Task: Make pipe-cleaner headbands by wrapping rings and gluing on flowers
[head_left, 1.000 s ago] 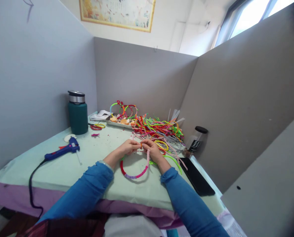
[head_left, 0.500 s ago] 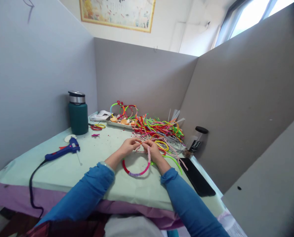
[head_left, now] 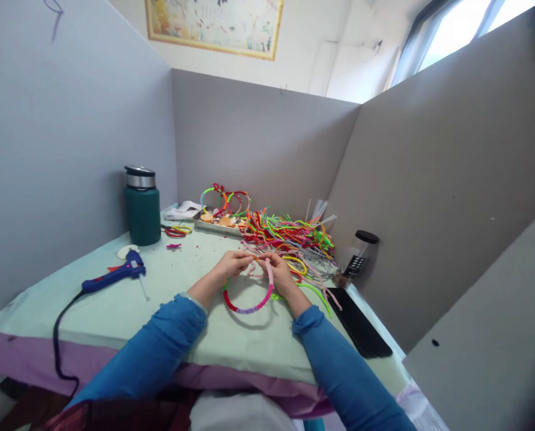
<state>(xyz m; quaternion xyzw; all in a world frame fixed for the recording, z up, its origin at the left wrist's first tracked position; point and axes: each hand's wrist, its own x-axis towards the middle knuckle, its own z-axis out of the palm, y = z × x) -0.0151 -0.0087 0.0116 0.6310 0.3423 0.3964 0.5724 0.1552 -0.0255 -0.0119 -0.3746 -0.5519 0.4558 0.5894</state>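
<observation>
Near the middle of the pale-green cloth, a ring (head_left: 248, 310) wrapped in red, purple, magenta and pink fuzzy stem hangs between my hands, with a bit of green at its left side. My left hand (head_left: 235, 264) pinches the ring's upper left part, where a small orange piece shows at the fingertips. My right hand (head_left: 276, 270) is closed on the upper right part, beside the light pink section. The fingertips of both hands are close together at the top. A loose pale pink end dangles between them.
Behind my hands lies a heap of colourful fuzzy stems (head_left: 289, 233), beside a metal tray (head_left: 220, 227) with rings. Left are a green bottle (head_left: 142, 215), scissors (head_left: 177, 231) and a blue glue gun (head_left: 114, 275). Right are a black phone (head_left: 361, 323) and a lidded jar (head_left: 360, 254).
The ring has lifted and tilted slightly between my hands. My left fingertips have drawn a little to the left, and the orange piece shows more clearly.
</observation>
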